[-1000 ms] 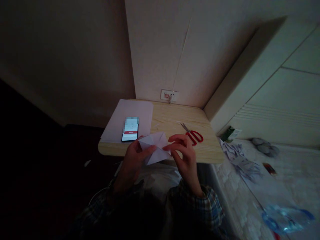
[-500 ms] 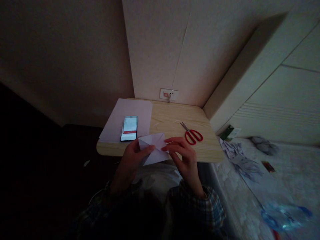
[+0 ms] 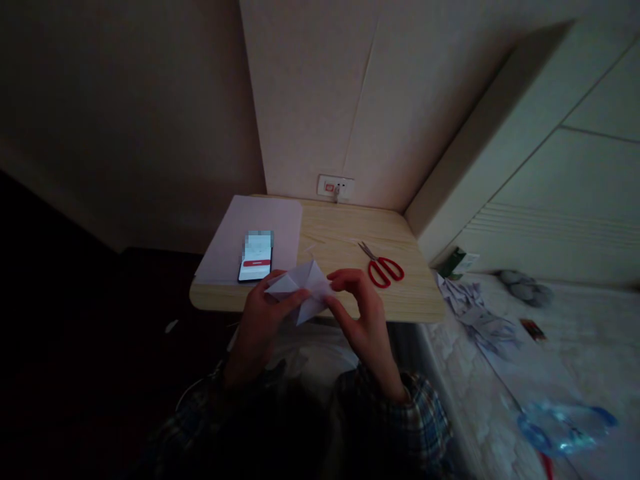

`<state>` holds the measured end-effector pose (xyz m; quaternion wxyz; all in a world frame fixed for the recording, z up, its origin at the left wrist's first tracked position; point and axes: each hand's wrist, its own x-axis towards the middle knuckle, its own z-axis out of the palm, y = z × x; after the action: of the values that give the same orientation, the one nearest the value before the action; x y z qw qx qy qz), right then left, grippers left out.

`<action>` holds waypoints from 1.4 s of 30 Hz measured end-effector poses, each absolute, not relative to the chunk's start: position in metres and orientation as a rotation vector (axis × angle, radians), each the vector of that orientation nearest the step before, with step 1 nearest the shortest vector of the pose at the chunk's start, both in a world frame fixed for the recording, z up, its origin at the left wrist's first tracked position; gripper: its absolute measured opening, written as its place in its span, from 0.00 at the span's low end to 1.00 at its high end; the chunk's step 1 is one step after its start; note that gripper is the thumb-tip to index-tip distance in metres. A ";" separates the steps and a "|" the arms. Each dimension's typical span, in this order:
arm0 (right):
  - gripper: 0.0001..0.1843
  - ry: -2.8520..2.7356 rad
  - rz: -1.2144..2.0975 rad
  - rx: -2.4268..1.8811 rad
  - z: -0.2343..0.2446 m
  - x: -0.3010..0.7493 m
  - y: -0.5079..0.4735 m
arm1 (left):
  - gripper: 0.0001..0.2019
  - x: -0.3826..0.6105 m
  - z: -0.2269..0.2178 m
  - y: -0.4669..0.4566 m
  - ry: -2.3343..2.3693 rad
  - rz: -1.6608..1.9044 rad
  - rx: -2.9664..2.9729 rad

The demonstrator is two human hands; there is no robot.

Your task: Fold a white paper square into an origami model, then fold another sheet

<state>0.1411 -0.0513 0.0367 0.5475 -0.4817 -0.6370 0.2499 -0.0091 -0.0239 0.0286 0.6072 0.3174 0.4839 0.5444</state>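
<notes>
A folded piece of white paper [image 3: 311,280] is held between my two hands, over the front edge of the small wooden table [image 3: 345,230]. My left hand [image 3: 263,313] grips its left side, thumb on top and the fingers beneath. On the right side my right hand [image 3: 361,307] pinches the paper's edge with thumb and bent index finger. The paper has pointed corners and raised creased flaps. Red-handled scissors [image 3: 383,269] lie on the table just beyond my right hand. Beyond my left hand, a lit phone [image 3: 256,257] rests on a stack of white sheets [image 3: 227,243].
A wall socket [image 3: 336,188] with a plug sits above the table's back edge. To the right is a bed [image 3: 575,333] with crumpled paper strips [image 3: 483,320], a grey bundle [image 3: 525,288] and a clear blue plastic bottle [image 3: 565,427]. A white scrap [image 3: 171,326] lies on the dark floor.
The paper has gone from a flatter square to a narrower, bent shape with a corner pointing up. My right hand's fingers have drawn into a pinch at its right edge. The view has shifted slightly.
</notes>
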 end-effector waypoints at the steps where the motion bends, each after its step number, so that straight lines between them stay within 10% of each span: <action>1: 0.09 -1.442 0.632 -1.161 0.035 0.139 -0.051 | 0.23 -0.009 0.028 -0.024 1.115 1.271 0.741; 42: 0.09 -1.497 0.677 -1.279 0.042 0.133 -0.051 | 0.19 -0.015 0.039 -0.029 1.237 1.149 1.168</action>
<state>0.1328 -0.0507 0.0418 0.5052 -0.5300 -0.6205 0.2807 -0.0153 -0.0292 0.0393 0.5180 0.4867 0.5153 0.4788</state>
